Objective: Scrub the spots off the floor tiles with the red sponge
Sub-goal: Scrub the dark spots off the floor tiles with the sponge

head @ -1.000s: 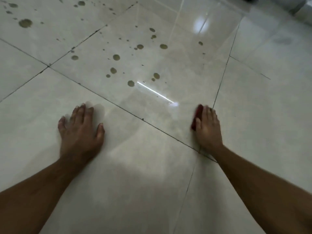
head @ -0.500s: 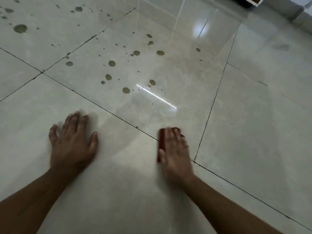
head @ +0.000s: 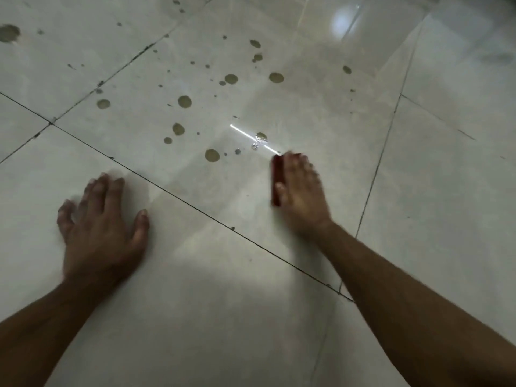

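My right hand (head: 301, 191) lies flat on the red sponge (head: 276, 180) and presses it onto a glossy pale floor tile (head: 321, 115); only the sponge's left edge shows under my palm. Several brown spots (head: 212, 155) dot that tile just ahead and to the left of the sponge, the nearest one (head: 261, 136) lying by a bright streak of reflected light. More spots (head: 9, 32) mark the tile at the far left. My left hand (head: 103, 230) rests flat on the near tile with fingers spread, holding nothing.
Dark grout lines (head: 195, 203) cross the floor diagonally between the large tiles. A round light reflection (head: 342, 19) shines on the far tile. The tiles to the right (head: 446, 191) show almost no spots.
My right hand slid the sponge left and toward me, then forward again toward the spots near the light streak. My left hand stayed planted on the floor. The view shifted slightly.
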